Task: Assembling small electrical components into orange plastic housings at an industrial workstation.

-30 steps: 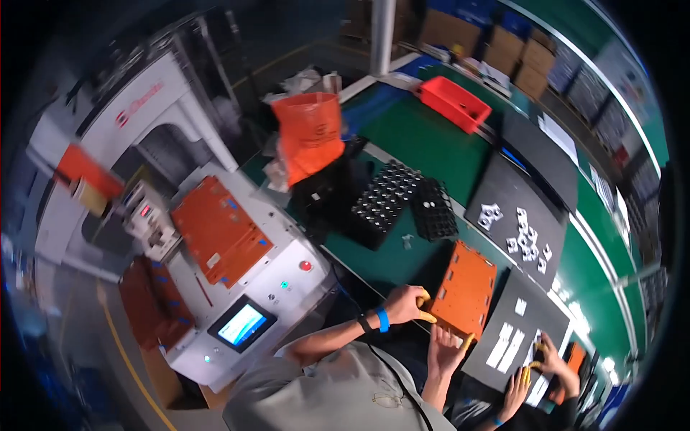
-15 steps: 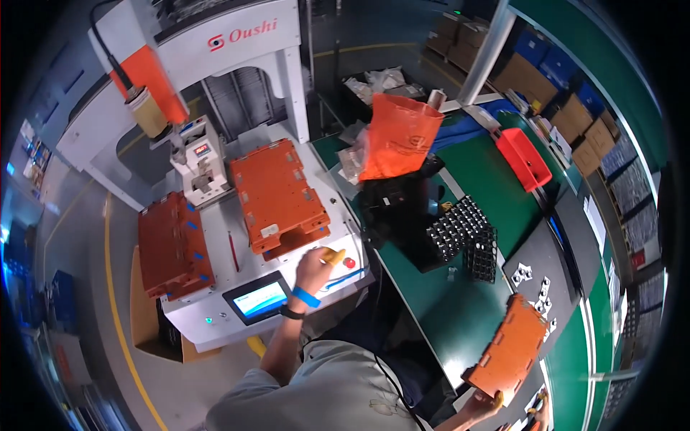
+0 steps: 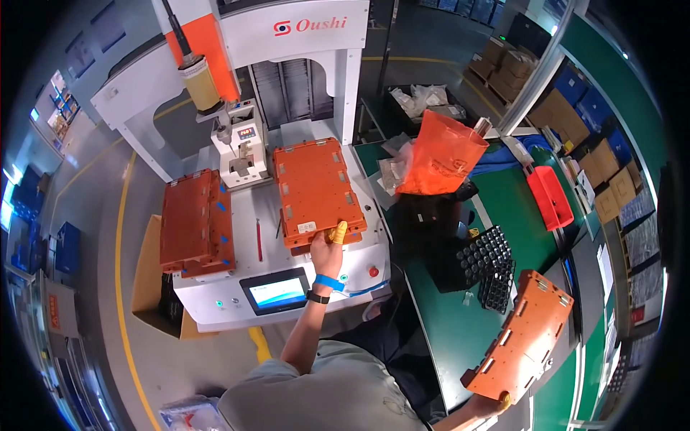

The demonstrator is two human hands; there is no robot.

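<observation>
My left hand point(image 3: 328, 248), with yellow finger covers and a blue wristband, grips the near edge of an orange slotted panel point(image 3: 316, 190). That panel lies on top of another orange piece on the white machine's bed; the fingers under its edge are partly hidden. At the lower right my right hand point(image 3: 492, 407) holds a second orange slotted panel point(image 3: 523, 334) by its near end. This panel is tilted above the green bench, its far end raised. Further left on the machine bed, more orange panels point(image 3: 190, 219) are stacked, with blue marks along their side.
A screwdriving head point(image 3: 198, 82) hangs over a white screw feeder point(image 3: 241, 154). The machine front carries a touchscreen point(image 3: 277, 291) and a red button point(image 3: 373, 271). Black trays point(image 3: 496, 284), an orange bag point(image 3: 442, 154) and a red bin point(image 3: 550, 197) are on the green bench point(image 3: 445, 337).
My left hand has gone from just in front of the panel on the machine to gripping its near edge. The view has shifted, and the panel in my right hand is turned slightly.
</observation>
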